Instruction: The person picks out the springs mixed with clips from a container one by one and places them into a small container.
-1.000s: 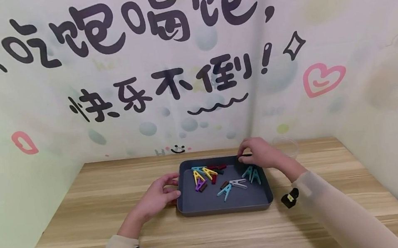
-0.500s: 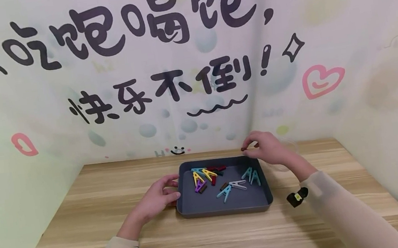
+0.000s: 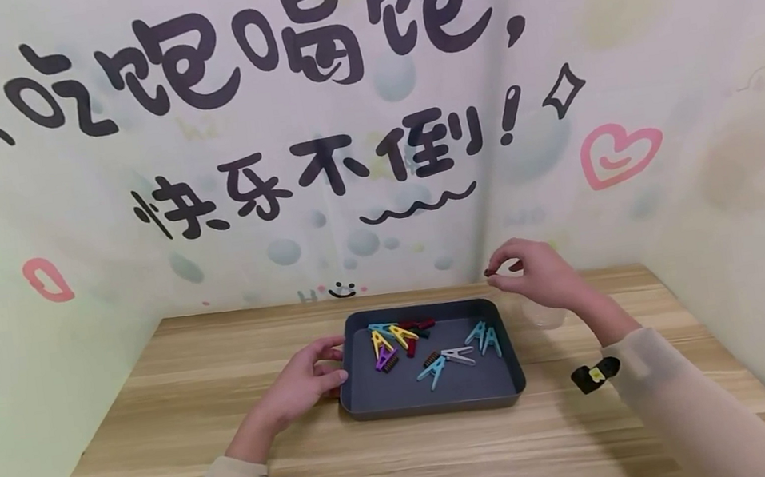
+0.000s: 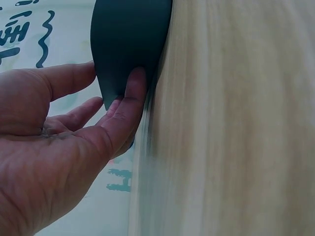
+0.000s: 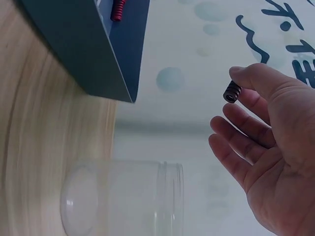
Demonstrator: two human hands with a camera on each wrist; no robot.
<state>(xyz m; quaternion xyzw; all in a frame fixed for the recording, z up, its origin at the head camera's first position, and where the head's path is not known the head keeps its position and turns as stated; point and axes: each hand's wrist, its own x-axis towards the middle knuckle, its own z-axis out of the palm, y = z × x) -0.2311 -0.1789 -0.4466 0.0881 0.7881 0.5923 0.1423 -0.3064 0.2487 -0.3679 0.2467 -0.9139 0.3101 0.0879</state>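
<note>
A dark grey tray (image 3: 434, 407) sits mid-table and holds several coloured clothespins: yellow ones (image 3: 383, 341), teal ones (image 3: 482, 334) and a red one (image 3: 417, 322). My left hand (image 3: 329, 362) grips the tray's left wall (image 4: 128, 44), thumb on one side and fingers (image 4: 135, 86) on the other. My right hand (image 3: 495, 270) is raised past the tray's far right corner and pinches a small dark clip (image 3: 489, 274) between thumb and forefinger. In the right wrist view the clip (image 5: 231, 92) hangs above a clear plastic jar (image 5: 123, 196).
The clear jar (image 3: 545, 314) stands on the wooden table (image 3: 161, 429) just right of the tray, under my right wrist. Printed walls close in the table at the back and on both sides. A red clip (image 5: 118, 10) shows inside the tray's corner (image 5: 78, 44).
My right hand rose from the tray's far right corner and moved right with the dark clip, to above the jar. The left hand and the tray stayed still.
</note>
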